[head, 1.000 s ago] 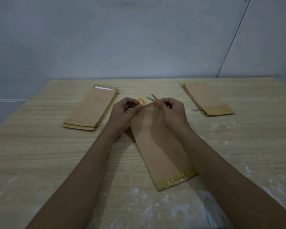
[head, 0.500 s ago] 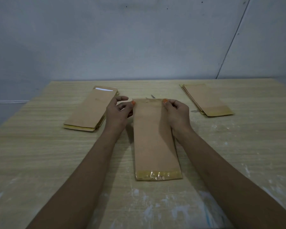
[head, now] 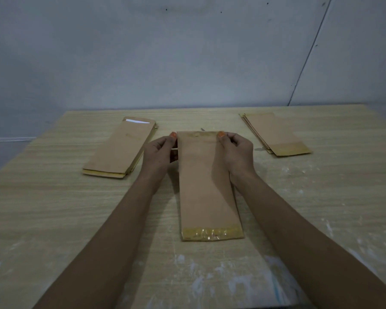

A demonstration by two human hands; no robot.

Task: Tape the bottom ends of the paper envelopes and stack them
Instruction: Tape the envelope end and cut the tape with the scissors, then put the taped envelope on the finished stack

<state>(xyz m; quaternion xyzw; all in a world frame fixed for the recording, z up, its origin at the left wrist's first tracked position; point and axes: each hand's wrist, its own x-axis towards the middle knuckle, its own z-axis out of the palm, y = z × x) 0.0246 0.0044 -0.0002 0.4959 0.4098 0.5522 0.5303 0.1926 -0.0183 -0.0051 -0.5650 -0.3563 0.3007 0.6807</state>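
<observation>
On the left of the table [head: 54,208] lies a stack of brown paper envelopes [head: 118,150], the top one with a white slip showing at its far end. Just right of it, the left hand [head: 159,152] pinches the far left corner of the centre envelope [head: 206,186], fingers curled against the edge, and the right hand [head: 237,152] pinches the far right corner likewise. This envelope lies flat, its near end already bound by a glossy yellowish tape strip [head: 212,233]. It looks ready for stacking: lift both corners evenly so the paper does not buckle, carry it level, and square its edges to the pile. Well to the right sits a second stack [head: 276,136], its taped ends nearest the viewer, probably the finished pile.
</observation>
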